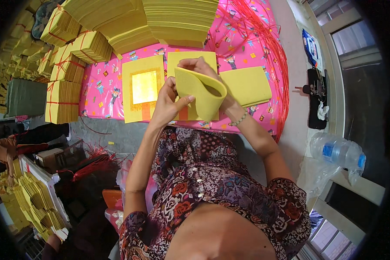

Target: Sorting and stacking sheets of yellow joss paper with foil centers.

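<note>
Over pink cloth (pixel 95 104), left hand (pixel 167 105) pinches yellow paper (pixel 195 93) hiding how right hand (pixel 205 67) grips.

a pink-patterned counter (pixel 100 96) above grey floor (pixel 128 133); at right, a pale ledge (pixel 295 93) beside windows (pixel 355 40) with light frames (pixel 343 21).

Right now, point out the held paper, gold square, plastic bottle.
Held paper (pixel 202 99), head view: middle of its curved side.
Gold square (pixel 144 87), head view: its centre.
Plastic bottle (pixel 339 151), head view: clear body.
</note>
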`<state>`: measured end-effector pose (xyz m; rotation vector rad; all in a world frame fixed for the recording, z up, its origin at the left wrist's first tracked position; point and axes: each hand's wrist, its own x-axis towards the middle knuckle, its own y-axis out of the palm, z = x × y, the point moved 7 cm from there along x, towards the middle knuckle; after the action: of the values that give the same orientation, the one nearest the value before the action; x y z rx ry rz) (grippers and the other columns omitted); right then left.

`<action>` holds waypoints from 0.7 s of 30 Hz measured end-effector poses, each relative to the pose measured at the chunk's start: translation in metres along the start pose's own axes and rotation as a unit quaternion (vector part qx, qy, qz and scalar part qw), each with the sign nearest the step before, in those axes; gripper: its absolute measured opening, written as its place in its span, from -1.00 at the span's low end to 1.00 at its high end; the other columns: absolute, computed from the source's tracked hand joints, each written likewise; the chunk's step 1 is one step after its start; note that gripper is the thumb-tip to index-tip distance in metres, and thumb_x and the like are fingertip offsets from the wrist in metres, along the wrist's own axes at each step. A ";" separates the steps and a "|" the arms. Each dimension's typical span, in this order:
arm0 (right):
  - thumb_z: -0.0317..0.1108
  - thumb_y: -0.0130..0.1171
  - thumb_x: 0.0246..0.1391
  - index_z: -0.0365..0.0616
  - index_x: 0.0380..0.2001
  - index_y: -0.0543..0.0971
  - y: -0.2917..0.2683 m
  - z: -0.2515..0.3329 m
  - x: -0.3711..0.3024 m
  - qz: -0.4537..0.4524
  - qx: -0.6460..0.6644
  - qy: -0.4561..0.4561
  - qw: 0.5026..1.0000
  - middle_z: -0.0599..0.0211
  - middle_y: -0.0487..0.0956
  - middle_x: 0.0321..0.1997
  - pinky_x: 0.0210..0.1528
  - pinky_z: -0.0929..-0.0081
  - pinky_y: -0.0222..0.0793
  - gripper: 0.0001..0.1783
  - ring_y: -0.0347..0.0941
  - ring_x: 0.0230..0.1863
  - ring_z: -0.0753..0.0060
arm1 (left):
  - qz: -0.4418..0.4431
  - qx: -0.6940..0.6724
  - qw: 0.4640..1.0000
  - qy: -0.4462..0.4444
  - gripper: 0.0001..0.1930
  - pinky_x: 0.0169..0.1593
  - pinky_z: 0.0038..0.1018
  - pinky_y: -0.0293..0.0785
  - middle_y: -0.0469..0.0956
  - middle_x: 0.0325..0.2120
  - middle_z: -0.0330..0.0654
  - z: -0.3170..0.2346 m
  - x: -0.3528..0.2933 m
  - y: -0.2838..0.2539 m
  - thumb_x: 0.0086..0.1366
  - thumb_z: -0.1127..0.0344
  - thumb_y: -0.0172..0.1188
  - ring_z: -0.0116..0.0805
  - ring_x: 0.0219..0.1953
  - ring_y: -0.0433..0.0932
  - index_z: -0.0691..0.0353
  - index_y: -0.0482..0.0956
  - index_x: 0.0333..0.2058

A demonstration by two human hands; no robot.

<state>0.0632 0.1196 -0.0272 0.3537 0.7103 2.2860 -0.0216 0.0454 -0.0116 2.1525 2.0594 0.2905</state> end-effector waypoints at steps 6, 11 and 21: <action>0.15 -0.21 0.25 -0.29 0.06 0.29 0.011 0.054 -0.038 -0.031 -0.060 -0.102 0.992 0.23 0.43 0.01 0.18 0.42 0.17 -0.33 0.32 0.10 0.41 | -0.088 -0.021 0.995 0.036 -0.51 0.06 -0.45 0.35 0.44 -0.08 -0.11 -0.009 0.000 -0.012 0.18 0.54 0.17 -0.37 -0.02 0.43 0.30 0.23 0.07; -0.20 0.14 0.12 -0.26 0.08 0.30 0.015 0.046 -0.060 -0.075 -0.336 -0.126 0.930 0.23 0.49 -0.03 0.11 0.43 0.25 -0.46 0.36 0.06 0.44 | -0.092 0.027 0.993 0.069 -0.53 0.04 -0.47 0.36 0.44 -0.09 -0.13 0.008 0.000 -0.010 0.22 0.58 0.09 -0.36 -0.01 0.42 0.30 0.20 0.09; -0.38 0.27 0.02 -0.23 0.03 0.37 -0.011 0.025 -0.061 -0.126 -0.309 -0.100 0.937 0.25 0.53 -0.06 -0.01 0.51 0.37 -0.50 0.44 -0.03 0.48 | -0.104 0.091 0.984 0.116 -0.55 -0.02 -0.49 0.38 0.43 -0.12 -0.13 0.014 -0.006 0.000 0.24 0.54 0.07 -0.40 -0.07 0.43 0.30 0.19 0.10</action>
<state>0.1241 0.0934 -0.0165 0.1747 -0.0815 2.0567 -0.0182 0.0394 -0.0256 2.0612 2.5084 0.3526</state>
